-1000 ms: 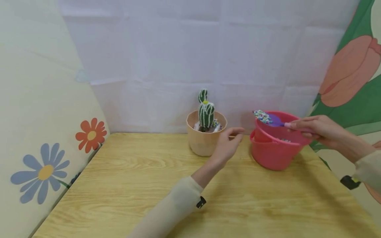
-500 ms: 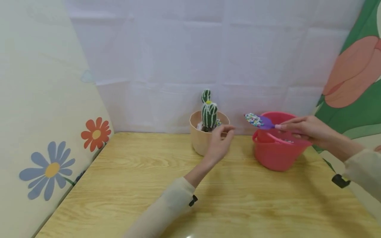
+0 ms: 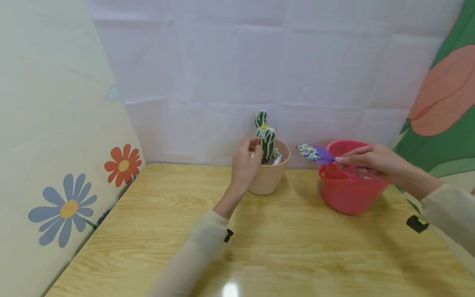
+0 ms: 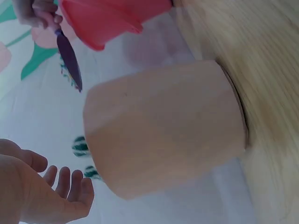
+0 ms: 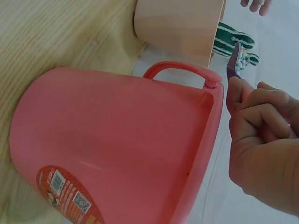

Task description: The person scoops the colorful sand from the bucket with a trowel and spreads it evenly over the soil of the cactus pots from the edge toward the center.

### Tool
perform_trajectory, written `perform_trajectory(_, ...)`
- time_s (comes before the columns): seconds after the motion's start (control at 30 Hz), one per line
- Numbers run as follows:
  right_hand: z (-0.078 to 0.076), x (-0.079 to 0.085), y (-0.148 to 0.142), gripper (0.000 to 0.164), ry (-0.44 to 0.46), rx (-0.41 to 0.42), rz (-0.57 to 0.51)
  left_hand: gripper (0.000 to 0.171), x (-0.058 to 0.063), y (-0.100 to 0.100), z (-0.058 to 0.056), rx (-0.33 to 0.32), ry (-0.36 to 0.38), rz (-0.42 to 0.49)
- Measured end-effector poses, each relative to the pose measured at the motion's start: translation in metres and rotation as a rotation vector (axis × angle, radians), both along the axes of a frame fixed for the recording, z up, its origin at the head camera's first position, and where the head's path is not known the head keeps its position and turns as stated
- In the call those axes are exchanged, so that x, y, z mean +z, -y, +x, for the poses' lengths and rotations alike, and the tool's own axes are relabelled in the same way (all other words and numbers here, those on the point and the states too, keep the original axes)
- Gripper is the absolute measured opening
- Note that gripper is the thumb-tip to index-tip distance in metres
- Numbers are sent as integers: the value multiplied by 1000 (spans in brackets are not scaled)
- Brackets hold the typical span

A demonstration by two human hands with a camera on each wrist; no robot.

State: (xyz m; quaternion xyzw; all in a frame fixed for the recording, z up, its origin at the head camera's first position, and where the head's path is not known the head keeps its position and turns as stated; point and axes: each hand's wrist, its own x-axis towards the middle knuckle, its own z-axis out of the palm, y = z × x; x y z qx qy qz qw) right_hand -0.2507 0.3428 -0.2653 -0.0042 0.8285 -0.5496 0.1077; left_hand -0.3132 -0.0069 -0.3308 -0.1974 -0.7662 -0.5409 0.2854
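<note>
In the head view my right hand point(image 3: 375, 161) grips the pink handle of a small purple trowel point(image 3: 322, 155). Multicoloured beads point(image 3: 309, 152) are heaped on its blade, which points left past the rim of a pink bucket point(image 3: 350, 194). My left hand point(image 3: 245, 163) is at the left side of a peach flowerpot point(image 3: 265, 181), fingers loosely bent and holding nothing. A green, white-striped toy cactus point(image 3: 268, 144) stands in the pot, partly behind those fingers. The left wrist view shows the left hand point(image 4: 46, 186) beyond the pot's rim, apart from the pot wall point(image 4: 163, 130).
The pot and bucket stand at the back of a wood-grain table point(image 3: 178, 198), before a white cloth point(image 3: 208, 74). Some beads and white pieces lie inside the pot. The bucket's handle point(image 5: 182, 67) hangs on its pot-facing side. Flower-printed panels point(image 3: 67, 123) flank the table.
My left hand has moved left, from the pot's right front to its left side by the cactus. The right hand has carried the loaded trowel left, from over the bucket toward the pot.
</note>
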Motion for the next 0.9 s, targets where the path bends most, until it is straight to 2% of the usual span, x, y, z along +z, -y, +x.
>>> perform_trajectory(0.2,-5,3,10,49,1,3,29,29,-5,14,-18,126,48,11)
perform_trajectory(0.3,-9,6,15,52,14,1,34,33,-11,19,-28,153,73,26)
perform_trajectory(0.47,-16,9,25,51,1,5,81,38,-21,26,-39,142,119,47)
perform_trajectory(0.63,-22,12,38,49,0,6,107,48,-30,27,-47,107,202,55)
perform_trajectory(0.77,-25,11,45,45,14,3,83,53,-37,26,-50,69,265,49)
perform_trajectory(0.9,-29,10,51,43,-5,3,119,54,-42,24,-51,52,289,33)
